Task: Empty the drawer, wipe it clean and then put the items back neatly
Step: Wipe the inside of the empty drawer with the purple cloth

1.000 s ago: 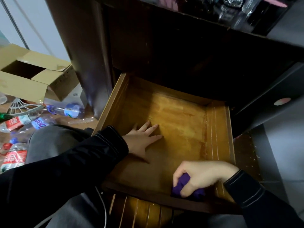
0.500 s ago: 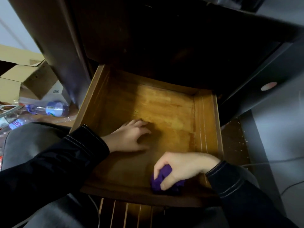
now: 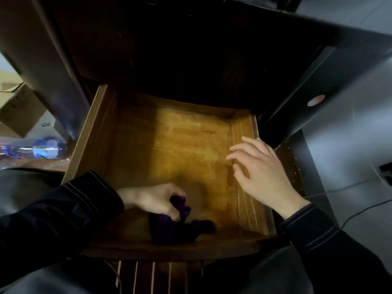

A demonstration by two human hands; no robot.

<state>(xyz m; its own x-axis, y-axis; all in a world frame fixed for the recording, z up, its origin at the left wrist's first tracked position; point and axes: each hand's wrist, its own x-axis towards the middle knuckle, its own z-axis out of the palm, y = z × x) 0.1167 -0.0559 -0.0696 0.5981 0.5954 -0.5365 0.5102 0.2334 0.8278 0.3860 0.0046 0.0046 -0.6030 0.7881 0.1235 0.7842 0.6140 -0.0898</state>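
The wooden drawer (image 3: pixel 91 128) is pulled out below me, and nothing lies in it but a cloth. That crumpled purple cloth (image 3: pixel 178 228) sits on the drawer floor near the front edge. My left hand (image 3: pixel 154 200) pinches the cloth's top. Over the drawer's right wall, my right hand (image 3: pixel 261 172) hovers with fingers spread and holds nothing. Dark sleeves cover both forearms.
A dark cabinet (image 3: pixel 191 49) overhangs the back of the drawer. A cardboard box (image 3: pixel 19 109) and a plastic bottle (image 3: pixel 45 148) lie on the floor at the left. A black panel (image 3: pixel 318 88) and thin cables (image 3: pixel 360 211) are at the right.
The cloth passed from my right hand to my left hand. My right hand let go and rose to the drawer's right wall; my left hand slid toward the front edge and took the cloth.
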